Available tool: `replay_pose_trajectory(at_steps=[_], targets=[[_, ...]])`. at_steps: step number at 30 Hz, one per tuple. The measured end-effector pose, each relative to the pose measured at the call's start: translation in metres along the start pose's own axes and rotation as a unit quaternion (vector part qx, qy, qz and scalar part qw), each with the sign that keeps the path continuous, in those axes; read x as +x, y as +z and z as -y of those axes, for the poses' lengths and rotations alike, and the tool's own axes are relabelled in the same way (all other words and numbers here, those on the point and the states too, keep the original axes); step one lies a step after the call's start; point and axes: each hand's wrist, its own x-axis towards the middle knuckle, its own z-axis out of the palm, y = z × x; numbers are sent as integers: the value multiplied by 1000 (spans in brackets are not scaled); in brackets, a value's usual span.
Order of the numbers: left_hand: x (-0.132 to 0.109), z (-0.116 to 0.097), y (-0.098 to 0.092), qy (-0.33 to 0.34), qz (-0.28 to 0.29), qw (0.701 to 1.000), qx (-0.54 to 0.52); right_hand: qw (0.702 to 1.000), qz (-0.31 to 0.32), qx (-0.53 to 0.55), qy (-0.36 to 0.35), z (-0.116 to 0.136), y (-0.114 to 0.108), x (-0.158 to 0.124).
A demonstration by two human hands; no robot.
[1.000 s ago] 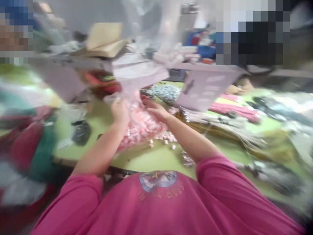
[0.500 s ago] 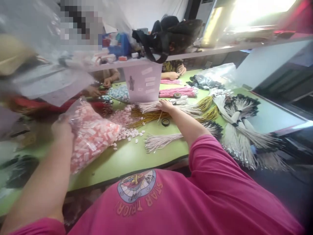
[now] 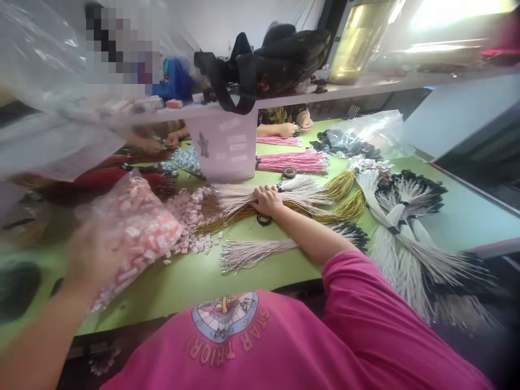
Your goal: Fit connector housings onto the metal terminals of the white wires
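My left hand point(image 3: 91, 254) grips a clear plastic bag of small pink pieces point(image 3: 136, 230), held low over the left side of the green table point(image 3: 190, 279); the hand is blurred. My right hand point(image 3: 266, 200) rests closed on a bundle of whitish cords point(image 3: 244, 196) lying over gold cords point(image 3: 221, 221). A loose heap of pink pieces point(image 3: 190, 208) lies between the bag and the bundle. A black ring point(image 3: 263, 220) sits just under my right wrist. Another whitish cord bundle point(image 3: 252, 252) lies nearer the table edge.
Pink cord bundles point(image 3: 292, 161), a tape roll point(image 3: 289, 173), gold bundles point(image 3: 345, 195) and black-tipped white bundles point(image 3: 402, 216) cover the right half. A pink card point(image 3: 227, 143) hangs from the shelf point(image 3: 345, 86). Other people's hands point(image 3: 290, 128) work across the table.
The view swung right after the blurred earlier frame. My right hand left the bag and came to rest on the whitish cord bundle. My left hand dropped lower with the bag.
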Motion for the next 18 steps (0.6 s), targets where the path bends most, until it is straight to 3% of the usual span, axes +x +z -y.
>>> replay_pose_trajectory(at_steps=[2,4,7,10,18], targets=[[-24,-22,3,182,68,981,23,1000,-2,-2,-13,-1,1,-1],[-42,-30,13,233,84,968,44,1000,-3,-3,-20,-1,1,-1],[-50,-23,30,236,54,968,69,1000,-5,-4,-19,-1,3,-2],[-44,-11,40,222,25,972,73,1000,-3,-22,-14,0,5,-2],[-24,12,33,193,20,981,7,996,45,-63,-41,4,-5,3]])
